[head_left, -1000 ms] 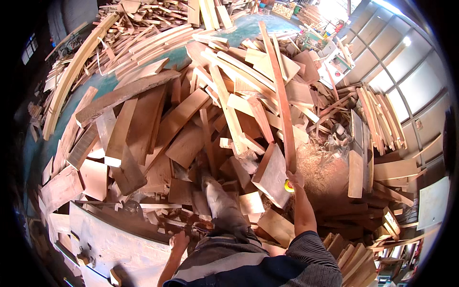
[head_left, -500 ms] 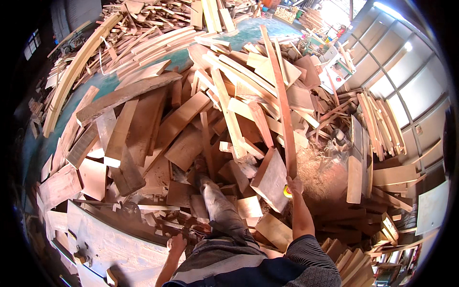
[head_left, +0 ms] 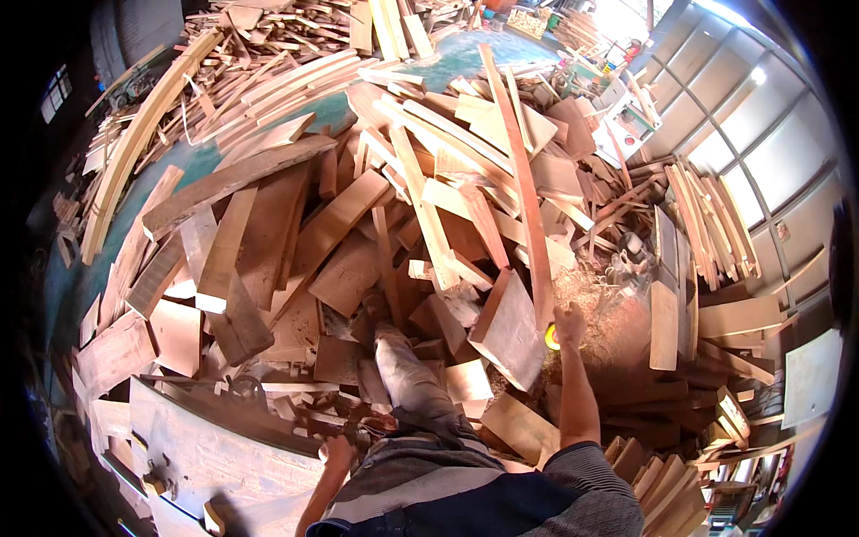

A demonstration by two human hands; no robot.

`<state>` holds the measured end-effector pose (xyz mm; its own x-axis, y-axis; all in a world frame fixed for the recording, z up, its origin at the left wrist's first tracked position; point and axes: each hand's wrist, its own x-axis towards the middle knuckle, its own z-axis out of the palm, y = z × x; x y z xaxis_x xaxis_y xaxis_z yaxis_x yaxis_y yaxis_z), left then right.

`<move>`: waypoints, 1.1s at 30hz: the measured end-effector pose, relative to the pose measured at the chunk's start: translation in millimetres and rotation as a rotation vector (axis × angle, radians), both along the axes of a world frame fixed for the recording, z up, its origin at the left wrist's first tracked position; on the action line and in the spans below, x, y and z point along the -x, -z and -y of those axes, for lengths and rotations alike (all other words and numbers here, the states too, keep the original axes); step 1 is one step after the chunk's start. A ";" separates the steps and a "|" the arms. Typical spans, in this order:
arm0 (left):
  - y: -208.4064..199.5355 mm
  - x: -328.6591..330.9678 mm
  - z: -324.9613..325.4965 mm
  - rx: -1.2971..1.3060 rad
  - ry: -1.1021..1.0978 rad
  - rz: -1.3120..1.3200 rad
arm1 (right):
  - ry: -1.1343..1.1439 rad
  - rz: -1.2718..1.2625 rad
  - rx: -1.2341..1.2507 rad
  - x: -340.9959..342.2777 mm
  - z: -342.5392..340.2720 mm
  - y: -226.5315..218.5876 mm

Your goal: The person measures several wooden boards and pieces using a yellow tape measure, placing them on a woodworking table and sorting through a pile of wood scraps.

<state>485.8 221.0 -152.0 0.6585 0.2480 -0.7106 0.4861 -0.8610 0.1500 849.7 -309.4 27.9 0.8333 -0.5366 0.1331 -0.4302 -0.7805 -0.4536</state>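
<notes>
My right hand (head_left: 569,326) is closed beside the lower end of a long reddish board (head_left: 521,179) that leans on the wood pile. A small yellow round thing (head_left: 551,337) with a pale middle shows at its fingers; its kind is not clear. Just left of it stands a thick grey-faced block (head_left: 512,336). My left hand (head_left: 338,452) is low at my side with its fingers curled, close to the right end of a dusty pale machine table (head_left: 224,456). Whatever those fingers hold is hidden.
A big heap of planks and offcuts (head_left: 349,215) surrounds my leg. Sawdust (head_left: 586,291) lies to the right. Upright boards (head_left: 711,224) lean near a metal-framed wall (head_left: 761,134). Further wood stacks (head_left: 295,85) lie beyond a green floor strip (head_left: 465,54).
My right hand has shifted right and a little up, off the long board's lower end, with the yellow thing. The board stays leaning. My left hand has moved slightly right.
</notes>
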 end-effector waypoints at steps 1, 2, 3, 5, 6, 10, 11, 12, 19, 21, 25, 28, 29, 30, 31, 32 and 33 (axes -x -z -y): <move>10.4 8.6 -0.6 -0.031 0.004 0.003 | -0.029 0.036 -0.019 -18.1 -5.8 -11.0; 11.8 7.0 3.3 -0.050 0.018 0.003 | -0.082 0.047 -0.010 -36.5 -5.6 -19.1; 12.8 4.4 2.2 -0.031 -0.007 -0.018 | -0.138 0.058 -0.002 -58.0 -7.4 -27.2; -13.5 -4.0 5.2 0.018 -0.049 -0.078 | -0.198 0.101 0.020 -98.2 -7.9 -33.9; 12.2 10.1 -1.0 0.041 -0.053 -0.050 | -0.219 0.140 0.021 -124.8 -18.3 -31.8; -19.2 12.5 4.0 0.053 -0.230 0.015 | -0.302 0.041 -0.060 -220.0 -50.1 -36.2; -10.8 16.6 3.7 0.032 -0.106 -0.008 | -0.313 0.012 -0.085 -249.6 -50.1 -34.0; -10.1 9.1 6.4 0.006 -0.062 0.000 | -0.275 -0.027 -0.017 -272.7 -35.3 -35.1; -15.2 -35.3 6.5 0.038 -0.282 -0.276 | -0.297 -0.023 0.262 -470.0 -39.3 -19.9; -13.5 -56.9 -3.1 0.035 -0.282 -0.301 | -0.247 -0.061 0.378 -521.2 -22.9 -17.6; -12.7 -89.5 -6.4 0.047 -0.303 -0.352 | -0.234 0.015 0.368 -599.2 -14.2 0.8; -20.1 -96.0 -7.7 0.020 -0.340 -0.397 | -0.324 -0.035 0.218 -616.7 -49.3 4.8; -19.7 -98.5 -8.2 0.023 -0.339 -0.402 | -0.368 -0.069 0.154 -619.0 -56.4 -0.6; -18.2 -100.3 -9.0 0.022 -0.344 -0.409 | -0.301 -0.095 0.064 -633.3 -38.7 13.0; -12.3 -104.5 -13.1 0.041 -0.328 -0.405 | -0.253 -0.106 0.116 -640.4 -10.5 12.7; -4.5 -108.2 -13.3 0.061 -0.322 -0.397 | -0.212 -0.111 0.173 -649.5 13.2 7.7; -4.7 -109.3 -10.8 0.065 -0.328 -0.391 | -0.184 -0.109 0.212 -665.3 28.7 4.8</move>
